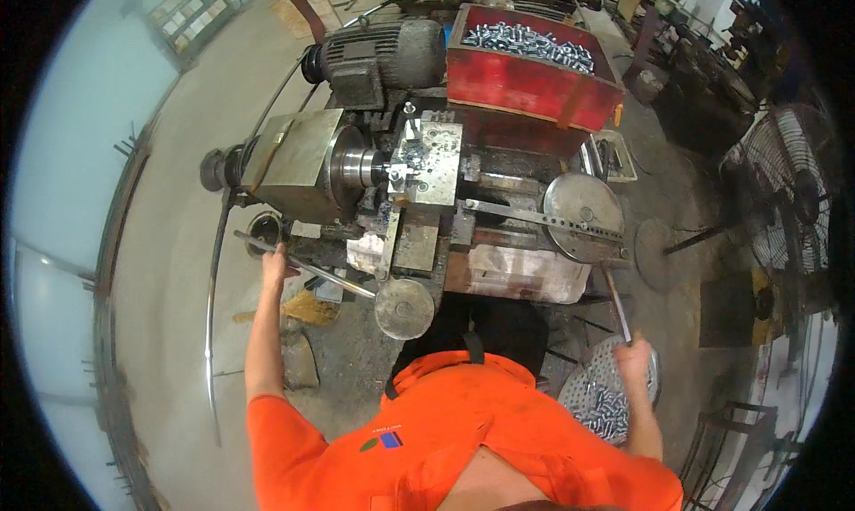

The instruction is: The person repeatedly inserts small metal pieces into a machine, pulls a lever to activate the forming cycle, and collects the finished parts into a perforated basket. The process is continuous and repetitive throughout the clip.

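Note:
My left hand (275, 265) is closed around a long metal lever (331, 279), which runs to a round disc (403, 310) at the front of a lathe-like machine. On the right, my right hand (633, 357) grips a second lever (616, 304), which slopes down from below a larger round plate (583, 210). Between them stands the machine's tool slide (438, 162), with clamps and bolts on top. Facing it is the round metal spindle (359, 167). Whether a workpiece sits between spindle and slide is too small to tell.
A red bin (534, 88) full of small metal parts stands behind the slide, beside an electric motor (383, 55). A perforated basket (579, 382) of similar parts is low by my right arm. At the right is a caged fan (788, 190); a straw broom (310, 308) lies left.

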A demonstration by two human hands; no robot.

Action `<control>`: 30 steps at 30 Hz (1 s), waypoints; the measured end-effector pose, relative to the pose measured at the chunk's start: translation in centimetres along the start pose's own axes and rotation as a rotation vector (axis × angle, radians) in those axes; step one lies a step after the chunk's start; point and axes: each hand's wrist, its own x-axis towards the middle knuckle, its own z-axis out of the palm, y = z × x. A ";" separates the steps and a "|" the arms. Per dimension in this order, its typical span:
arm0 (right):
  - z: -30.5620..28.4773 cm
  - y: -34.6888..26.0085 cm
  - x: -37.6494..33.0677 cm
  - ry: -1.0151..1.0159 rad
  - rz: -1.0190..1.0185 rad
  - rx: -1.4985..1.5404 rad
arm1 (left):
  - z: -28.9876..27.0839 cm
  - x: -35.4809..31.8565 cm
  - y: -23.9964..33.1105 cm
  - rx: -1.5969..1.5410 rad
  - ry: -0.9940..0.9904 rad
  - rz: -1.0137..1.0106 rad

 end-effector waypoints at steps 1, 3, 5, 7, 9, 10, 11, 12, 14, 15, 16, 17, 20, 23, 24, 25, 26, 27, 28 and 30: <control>-0.9 1.9 2.2 0.070 -0.045 -0.253 | 0.3 0.2 0.0 -0.006 -0.014 -0.008; -3.2 3.8 7.1 0.101 -0.079 -0.456 | 0.7 0.9 -0.4 0.004 -0.030 -0.031; -4.3 2.7 11.5 0.196 0.039 -0.571 | 1.0 1.3 -1.5 -0.074 -0.027 0.009; -3.7 3.3 14.0 0.443 0.032 -0.617 | 0.6 1.9 -1.2 -0.083 -0.210 -0.036; -3.2 0.2 14.2 0.425 0.044 -0.551 | -0.5 1.6 -2.8 -0.320 -0.081 0.014; -2.7 -1.2 13.7 0.416 0.051 -0.517 | -0.9 1.6 -3.7 -0.437 -0.018 0.039; -1.3 -2.2 12.6 0.519 -0.095 -0.479 | -2.3 2.7 -6.1 -0.250 -0.009 0.036; 0.2 -3.1 11.1 0.621 -0.241 -0.441 | -3.2 4.2 -8.8 0.075 -0.047 0.082; 1.8 -4.3 8.0 0.595 -0.327 -0.151 | -2.1 4.4 -11.2 0.904 -0.048 0.405; 3.0 -4.1 6.7 0.572 -0.332 -0.049 | -0.8 2.5 -9.4 1.106 -0.114 0.385; 4.1 -4.0 5.5 0.507 -0.335 -0.031 | 0.4 2.6 -9.9 1.179 -0.162 0.352; 5.2 -3.9 4.2 0.438 -0.335 -0.003 | 1.1 2.8 -10.2 1.260 -0.204 0.319; 6.5 -5.5 1.3 0.237 -0.262 0.068 | 4.7 1.4 -12.8 1.226 -0.001 0.232; 6.4 -7.7 0.3 0.153 -0.236 0.122 | 9.0 1.9 -19.4 1.009 0.204 0.119; 6.0 -8.2 0.3 0.151 -0.238 0.131 | 9.6 2.2 -20.1 1.023 0.102 0.231; 5.6 -8.7 0.2 0.159 -0.275 0.164 | 8.2 2.2 -20.9 0.906 0.266 0.319; 4.8 -9.2 0.6 0.184 -0.321 0.182 | 6.5 1.7 -18.5 1.013 0.008 0.246; 4.0 -9.9 0.9 0.196 -0.365 0.217 | 4.2 2.3 -17.2 1.181 -0.099 0.315; 3.3 -10.9 1.4 0.198 -0.385 0.201 | 2.5 2.9 -16.4 1.352 -0.209 0.386; 0.8 -13.6 3.3 0.205 -0.428 0.159 | 2.7 1.8 -14.5 1.331 -0.209 0.322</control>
